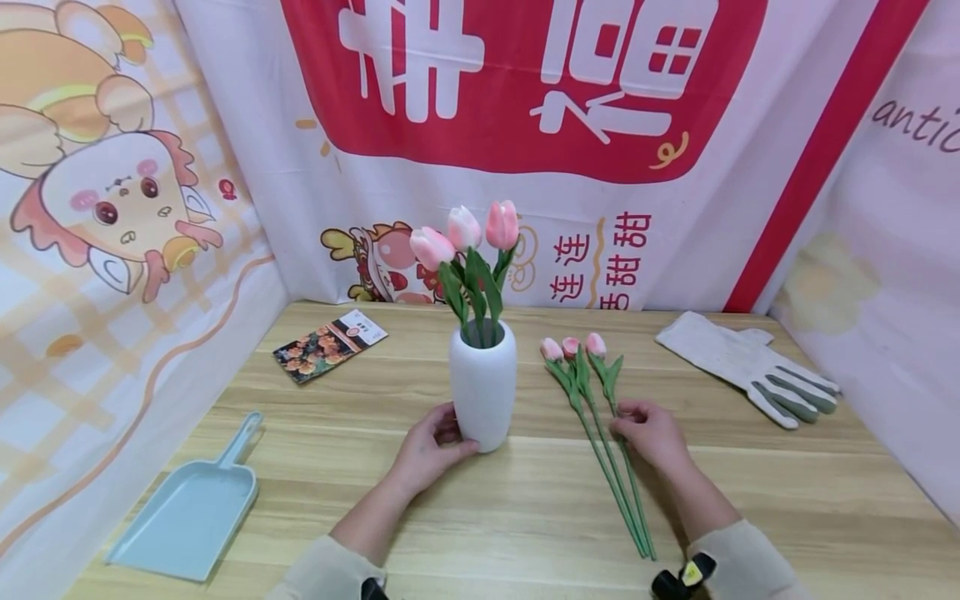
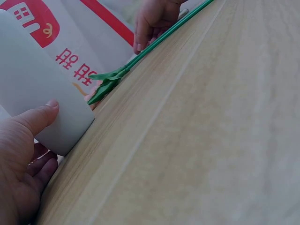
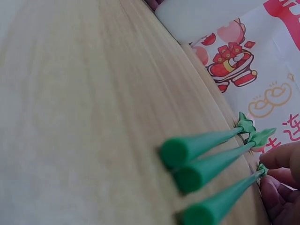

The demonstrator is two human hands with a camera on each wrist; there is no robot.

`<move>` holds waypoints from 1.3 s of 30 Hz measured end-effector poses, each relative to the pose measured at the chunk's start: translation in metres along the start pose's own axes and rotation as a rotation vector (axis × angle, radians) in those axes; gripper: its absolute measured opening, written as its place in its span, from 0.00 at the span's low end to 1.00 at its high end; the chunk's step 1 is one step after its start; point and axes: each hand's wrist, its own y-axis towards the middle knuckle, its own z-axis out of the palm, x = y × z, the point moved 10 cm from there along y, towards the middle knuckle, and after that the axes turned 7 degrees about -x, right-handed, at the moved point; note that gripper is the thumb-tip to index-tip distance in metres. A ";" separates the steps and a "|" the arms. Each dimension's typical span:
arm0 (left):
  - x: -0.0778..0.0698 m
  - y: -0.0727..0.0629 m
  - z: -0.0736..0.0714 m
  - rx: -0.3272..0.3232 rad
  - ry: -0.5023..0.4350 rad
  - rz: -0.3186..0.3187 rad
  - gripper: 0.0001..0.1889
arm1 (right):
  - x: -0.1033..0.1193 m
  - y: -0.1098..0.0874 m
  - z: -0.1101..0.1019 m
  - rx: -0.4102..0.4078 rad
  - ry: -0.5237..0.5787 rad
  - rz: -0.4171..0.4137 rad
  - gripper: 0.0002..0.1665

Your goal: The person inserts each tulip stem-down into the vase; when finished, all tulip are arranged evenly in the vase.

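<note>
Beige sleeves (image 1: 750, 567) lie nearest the head camera, on the near side of the smooth, white, rounded vase (image 1: 483, 392), which stands upright on the light wood-grain table (image 1: 540, 508). Left hand (image 1: 431, 450) grips the vase low on its left side, fingers curled about it. Three pink-and-white tulips with green leaves (image 1: 465, 229) stand in the vase. Right of the vase, three loose pink tulips with long green stems (image 1: 582, 379) lie side by side; the right hand (image 1: 652, 433) has the rightmost stem in a narrow pinch. Farther right of the vase rests an off-white fabric work glove with grey-green fingers (image 1: 757, 367). Left of the vase: a flat, flower-printed packet (image 1: 330, 344) and, nearer, a light-blue dustpan (image 1: 191, 512). Behind the vase hangs a white cloth printed in red (image 1: 682, 233).

Left wrist view: the left thumb presses the vase wall above the base; the other fingers are partly hidden. Beyond the vase, the right hand appears at the stems.

Right wrist view: three green stem ends are closest, well apart from the vase. Right thumb and finger meet at one stem, just below its leaves.
</note>
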 end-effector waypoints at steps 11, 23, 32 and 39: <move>0.002 0.000 0.000 0.001 -0.002 -0.001 0.35 | 0.002 0.002 0.003 0.033 -0.162 0.026 0.24; 0.001 -0.001 0.001 0.002 -0.020 0.008 0.34 | -0.010 0.003 0.000 0.056 0.107 0.125 0.26; 0.001 0.000 0.001 -0.005 -0.026 0.007 0.33 | -0.016 0.006 0.000 0.102 0.427 0.249 0.31; 0.001 0.000 0.001 0.008 0.000 0.004 0.35 | -0.004 0.005 -0.005 0.088 0.641 0.277 0.31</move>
